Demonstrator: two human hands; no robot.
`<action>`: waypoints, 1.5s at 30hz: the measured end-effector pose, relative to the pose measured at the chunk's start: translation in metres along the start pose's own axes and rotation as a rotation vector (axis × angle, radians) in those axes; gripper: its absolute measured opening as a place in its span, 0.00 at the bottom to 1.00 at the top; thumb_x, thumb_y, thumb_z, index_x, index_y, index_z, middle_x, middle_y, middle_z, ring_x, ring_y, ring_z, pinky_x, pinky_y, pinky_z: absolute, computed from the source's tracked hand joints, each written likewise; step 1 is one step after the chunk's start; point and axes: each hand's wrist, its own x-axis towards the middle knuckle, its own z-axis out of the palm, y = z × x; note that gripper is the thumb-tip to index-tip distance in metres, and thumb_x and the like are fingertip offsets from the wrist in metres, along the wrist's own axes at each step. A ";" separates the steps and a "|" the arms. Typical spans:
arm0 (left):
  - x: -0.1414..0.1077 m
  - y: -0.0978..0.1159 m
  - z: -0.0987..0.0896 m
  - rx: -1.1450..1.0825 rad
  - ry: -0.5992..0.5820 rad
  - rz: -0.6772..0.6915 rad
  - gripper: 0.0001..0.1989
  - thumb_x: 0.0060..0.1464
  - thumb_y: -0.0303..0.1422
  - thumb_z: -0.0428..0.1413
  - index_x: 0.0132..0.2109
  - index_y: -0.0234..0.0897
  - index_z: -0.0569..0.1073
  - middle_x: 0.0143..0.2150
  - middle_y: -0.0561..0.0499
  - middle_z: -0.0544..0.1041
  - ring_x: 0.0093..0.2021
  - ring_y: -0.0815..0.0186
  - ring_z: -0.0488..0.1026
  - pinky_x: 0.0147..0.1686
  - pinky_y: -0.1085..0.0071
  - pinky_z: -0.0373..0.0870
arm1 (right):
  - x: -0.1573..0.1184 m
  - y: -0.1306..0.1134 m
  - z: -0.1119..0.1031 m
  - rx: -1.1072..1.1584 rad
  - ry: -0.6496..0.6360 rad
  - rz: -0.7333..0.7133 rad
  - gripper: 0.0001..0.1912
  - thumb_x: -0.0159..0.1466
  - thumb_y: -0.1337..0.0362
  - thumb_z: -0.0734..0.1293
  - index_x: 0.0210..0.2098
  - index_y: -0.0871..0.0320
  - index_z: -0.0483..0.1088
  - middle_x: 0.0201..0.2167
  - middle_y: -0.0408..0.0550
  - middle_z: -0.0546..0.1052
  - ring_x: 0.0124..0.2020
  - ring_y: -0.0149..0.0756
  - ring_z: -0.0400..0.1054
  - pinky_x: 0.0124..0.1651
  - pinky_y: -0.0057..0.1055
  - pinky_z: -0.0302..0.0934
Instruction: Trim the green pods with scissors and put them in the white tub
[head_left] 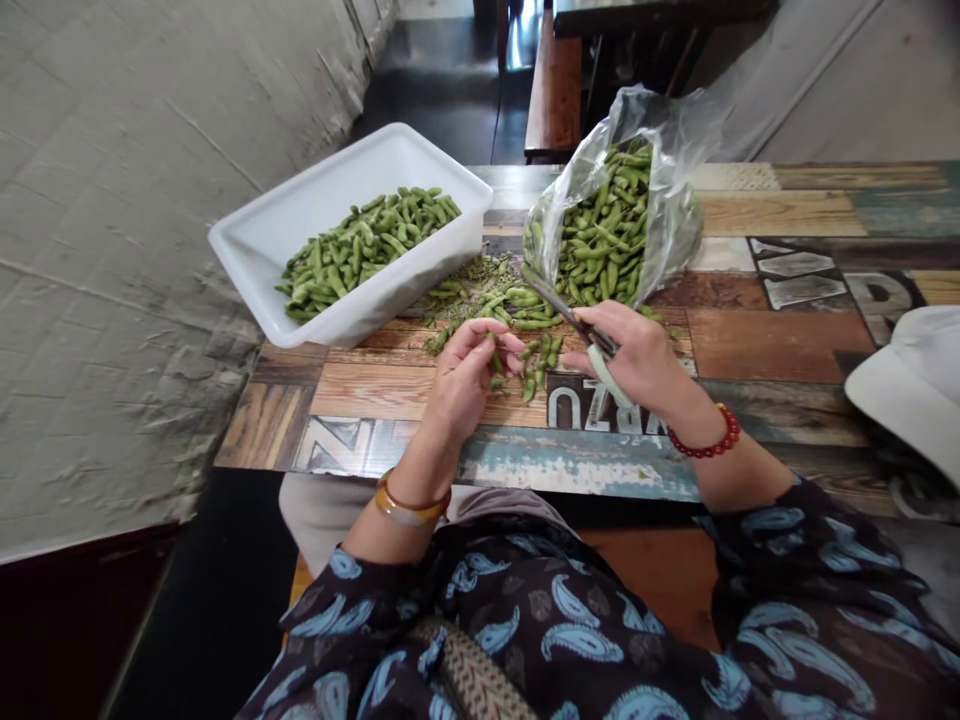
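Note:
My left hand (471, 372) is closed, with a green edamame pod (495, 362) pinched between thumb and fingers. In my right hand (630, 350) are scissors (555, 297) with a pale green handle, their blades pointing up and left over the pods. Loose edamame pods (536, 375) lie on the table between my hands, and more are just beyond them. A white plastic tub (247, 265) holding a heap of trimmed-looking pods stands at the back left. Behind my right hand is a clear plastic bag (667, 240), its mouth facing me, full of pods.
Small green clippings (484, 272) are scattered between tub and bag. The patchwork wooden table (765, 345) ends close to my lap. A rough pale wall (135, 240) runs along the left. A white cap (919, 375) is at the right edge, and a wooden bench (553, 95) stands beyond the table.

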 end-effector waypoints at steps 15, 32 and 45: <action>0.029 -0.009 0.010 1.380 -0.060 0.191 0.02 0.56 0.29 0.58 0.34 0.37 0.74 0.37 0.46 0.73 0.37 0.61 0.70 0.36 0.66 0.63 | 0.002 0.000 -0.002 0.043 -0.052 0.033 0.19 0.62 0.58 0.72 0.50 0.57 0.71 0.38 0.51 0.74 0.36 0.42 0.69 0.40 0.39 0.67; 0.019 -0.001 0.003 0.081 -0.006 -0.089 0.18 0.45 0.42 0.68 0.35 0.34 0.74 0.27 0.54 0.74 0.20 0.78 0.57 0.20 0.77 0.50 | -0.001 -0.006 0.003 0.065 -0.187 0.039 0.25 0.61 0.58 0.73 0.56 0.56 0.69 0.44 0.54 0.75 0.43 0.47 0.71 0.44 0.42 0.69; 0.019 -0.008 0.001 0.100 -0.071 -0.038 0.17 0.48 0.42 0.68 0.38 0.34 0.77 0.28 0.53 0.75 0.23 0.75 0.61 0.23 0.76 0.57 | -0.001 -0.008 0.011 0.115 -0.187 -0.035 0.24 0.63 0.54 0.72 0.55 0.56 0.69 0.45 0.55 0.76 0.43 0.46 0.71 0.44 0.41 0.69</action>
